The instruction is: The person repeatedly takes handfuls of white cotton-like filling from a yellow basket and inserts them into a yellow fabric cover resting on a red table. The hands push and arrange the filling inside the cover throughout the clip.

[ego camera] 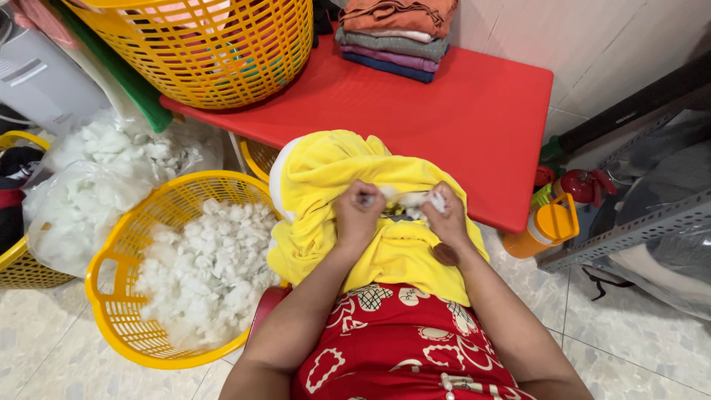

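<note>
Two hands (pixel 404 211) pinching yellow cover (pixel 385 244), wrists bent

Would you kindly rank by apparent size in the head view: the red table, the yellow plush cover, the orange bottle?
1. Red plastic table
2. Yellow plush fabric cover, nearer the camera, so unsure
3. Orange plastic bottle

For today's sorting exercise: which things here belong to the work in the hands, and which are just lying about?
In use: left hand, right hand, yellow fabric cover, white stuffing, basket of stuffing.

Lying about: folded clothes, orange bottle, red table, bag of stuffing.
</note>
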